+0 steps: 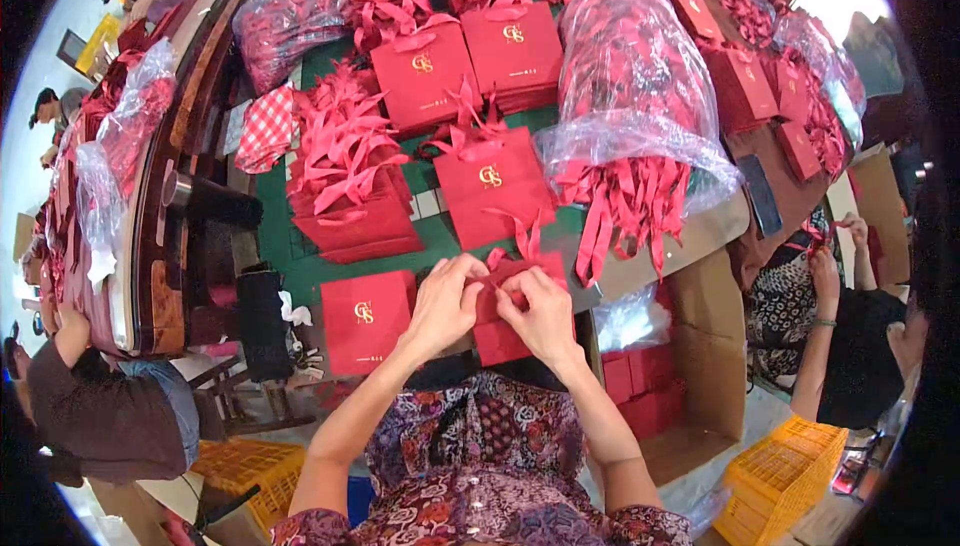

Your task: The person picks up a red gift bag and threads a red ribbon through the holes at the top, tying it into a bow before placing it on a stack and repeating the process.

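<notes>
At the near edge of the table, both hands work at the top of a red paper gift bag. My left hand has its fingers bent and closed at the bag's upper left edge. My right hand pinches near the top middle, close to the left fingertips. A red ribbon rises just beyond the fingers; whether they hold its end is too small to tell. Beside my left hand lies another red bag with a gold emblem. Just past the hands rests a red bag with a ribbon handle.
Stacked red bags with ribbons stand on the green mat. A clear plastic sack of ribbons lies at the far right. Below the table's right edge is an open cardboard box. Co-workers sit at both sides; yellow crates stand below.
</notes>
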`<state>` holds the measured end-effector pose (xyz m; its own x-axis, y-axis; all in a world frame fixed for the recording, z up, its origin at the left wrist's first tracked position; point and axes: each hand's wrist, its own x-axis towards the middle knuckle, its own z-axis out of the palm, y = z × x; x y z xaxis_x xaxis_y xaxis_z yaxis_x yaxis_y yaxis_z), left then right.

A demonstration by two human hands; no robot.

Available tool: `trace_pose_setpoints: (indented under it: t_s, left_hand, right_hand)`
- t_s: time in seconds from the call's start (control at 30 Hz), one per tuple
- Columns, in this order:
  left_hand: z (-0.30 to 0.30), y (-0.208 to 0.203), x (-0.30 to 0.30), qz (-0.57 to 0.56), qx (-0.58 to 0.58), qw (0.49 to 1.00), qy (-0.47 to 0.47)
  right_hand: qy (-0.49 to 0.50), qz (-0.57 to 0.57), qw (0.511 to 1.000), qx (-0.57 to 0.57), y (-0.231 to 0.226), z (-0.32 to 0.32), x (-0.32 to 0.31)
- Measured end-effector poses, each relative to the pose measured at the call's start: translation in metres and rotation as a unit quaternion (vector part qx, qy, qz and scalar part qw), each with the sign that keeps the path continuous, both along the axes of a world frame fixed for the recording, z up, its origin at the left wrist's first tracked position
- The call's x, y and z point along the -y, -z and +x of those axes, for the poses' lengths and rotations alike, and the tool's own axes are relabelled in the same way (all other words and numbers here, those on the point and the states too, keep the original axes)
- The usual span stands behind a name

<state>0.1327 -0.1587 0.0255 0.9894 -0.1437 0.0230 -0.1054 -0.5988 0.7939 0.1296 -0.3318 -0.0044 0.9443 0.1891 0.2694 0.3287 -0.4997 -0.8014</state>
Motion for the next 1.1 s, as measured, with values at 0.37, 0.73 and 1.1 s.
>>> trace_pose_setpoints:
  t_s: [0.37, 0.73, 1.1]
  left_hand:
    - [-0.005, -0.002, -0.001, -0.003, -0.012, 0.999, -0.037]
    - [-0.02, 0.011, 0.004, -0.018, 0.015, 0.999, -0.033]
    - [-0.03, 0.004, 0.01, 0.064, 0.145, 0.987, -0.007]
  right_hand:
    - [-0.038, -0.032, 0.999, -0.008, -0.006, 0.006, -0.003]
    - [0.016, -0.023, 0.999, -0.017, -0.006, -0.014, -0.011]
    - [-0.07, -0.09, 0.993, 0.015, -0.034, 0.011, 0.007]
